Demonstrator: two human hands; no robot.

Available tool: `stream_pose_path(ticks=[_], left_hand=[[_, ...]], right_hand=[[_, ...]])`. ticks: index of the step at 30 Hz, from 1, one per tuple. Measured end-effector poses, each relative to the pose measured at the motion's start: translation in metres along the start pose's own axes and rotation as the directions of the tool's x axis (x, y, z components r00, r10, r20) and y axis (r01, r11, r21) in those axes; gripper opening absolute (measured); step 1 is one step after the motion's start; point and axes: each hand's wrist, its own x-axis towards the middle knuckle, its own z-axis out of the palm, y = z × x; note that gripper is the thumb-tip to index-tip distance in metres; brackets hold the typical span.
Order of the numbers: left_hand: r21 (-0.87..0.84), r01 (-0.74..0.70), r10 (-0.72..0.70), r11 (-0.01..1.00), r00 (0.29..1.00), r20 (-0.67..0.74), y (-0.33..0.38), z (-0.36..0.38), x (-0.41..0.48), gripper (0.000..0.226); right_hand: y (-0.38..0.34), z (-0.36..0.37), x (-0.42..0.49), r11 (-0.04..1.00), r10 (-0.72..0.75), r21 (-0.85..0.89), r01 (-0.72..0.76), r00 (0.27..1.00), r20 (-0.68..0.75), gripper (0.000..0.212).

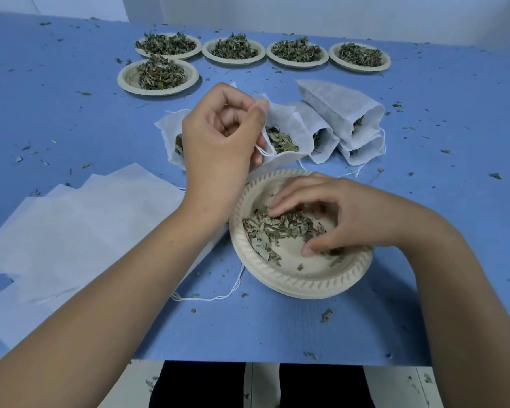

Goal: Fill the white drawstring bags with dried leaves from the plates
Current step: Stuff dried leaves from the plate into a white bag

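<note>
Five round beige paper plates (159, 92) heaped with dried green leaves (165, 44) line the upper middle of the blue counter (277, 325). A sixth, nearly emptied plate (301, 285) lies lower centre, where the right hand (330, 219) curls its grip around loose leaves (277, 228). The left hand (218, 136) pinches the rim of an open white drawstring bag (286, 134) at centre, partly hiding another, with three filled bags (342, 110) right of it and flat empty bags (80, 231) lower left.

One cam only: head-worn, wide-angle, aimed fwd & down across the blue table (424, 113). Sits v. close over the near plate (306, 285); far plates (233, 62) & wall (306, 10) at top of frame.
</note>
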Motion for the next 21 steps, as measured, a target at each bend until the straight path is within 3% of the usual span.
stream_pose_path(ticks=[7, 10, 13, 15, 19, 21], left_hand=[[0.002, 0.009, -0.009, 1.0, 1.0, 0.006, 0.0, 0.0, -0.001, 0.021], [0.012, 0.008, -0.008, 1.0, 1.0, 0.006, 0.001, 0.0, -0.001, 0.021], [0.05, -0.012, 0.01, 0.999, 0.999, 0.043, 0.001, 0.002, -0.002, 0.022], [0.067, -0.025, 0.019, 0.997, 0.997, 0.076, 0.0, 0.004, -0.004, 0.02], [0.079, -0.031, 0.023, 0.996, 0.994, 0.109, -0.001, 0.006, -0.008, 0.018], [0.079, -0.043, 0.033, 0.996, 0.991, 0.127, -0.001, 0.007, -0.009, 0.019]], right_hand=[[0.001, 0.004, 0.007, 0.999, 0.018, 0.048, -0.007, 0.973, -0.232, 0.014], [-0.002, -0.002, 0.0, 0.961, -0.074, 0.226, 0.16, 0.936, -0.345, 0.015], [-0.006, -0.005, -0.003, 0.848, -0.186, 0.327, 0.418, 0.811, -0.555, 0.016], [-0.007, -0.003, 0.0, 0.791, -0.165, 0.328, 0.516, 0.696, -0.699, 0.022], [-0.011, 0.008, 0.007, 0.82, -0.07, 0.263, 0.509, 0.544, -0.836, 0.03], [-0.011, 0.015, 0.01, 0.889, -0.145, 0.115, 0.444, 0.509, -0.848, 0.025]])
